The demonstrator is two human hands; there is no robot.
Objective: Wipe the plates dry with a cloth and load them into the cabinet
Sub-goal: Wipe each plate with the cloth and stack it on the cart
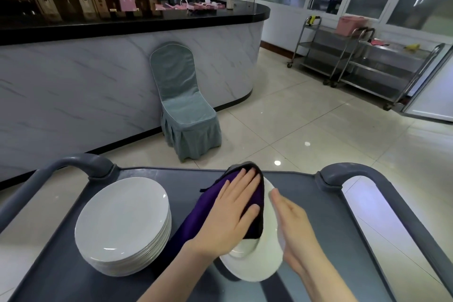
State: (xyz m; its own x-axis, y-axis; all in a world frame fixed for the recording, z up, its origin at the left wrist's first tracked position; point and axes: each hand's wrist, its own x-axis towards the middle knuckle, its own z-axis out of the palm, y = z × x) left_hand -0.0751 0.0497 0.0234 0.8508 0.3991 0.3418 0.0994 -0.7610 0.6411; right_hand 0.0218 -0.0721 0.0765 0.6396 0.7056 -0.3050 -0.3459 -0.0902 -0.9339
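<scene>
Purple cloth with a dark edge [208,206] is draped over the face of a round white ceramic plate [257,265]. The left hand [232,211] comes in from the lower left and lies flat on it. So the left grip is spread wide, fingers straight and a bit apart, pressing cloth onto plate, not clutching anything.

The right hand [294,228] reaches in from the lower right, edge-on to the camera, backing the plate along its right rim. That grip looks unclenched too, with fingers straight and together; the thumb is hidden. The plate sits tilted up on its edge between both hands, over the grey plastic cart's tabletop [318,216]. Can't tell if its lower rim touches.

Just left of the cloth is a stack of white round plates [122,223]. Beyond the cart: a blue-grey fabric-covered chair [181,95] against a marble-look counter with a black top [73,76], and steel trolleys [367,66] far right.
</scene>
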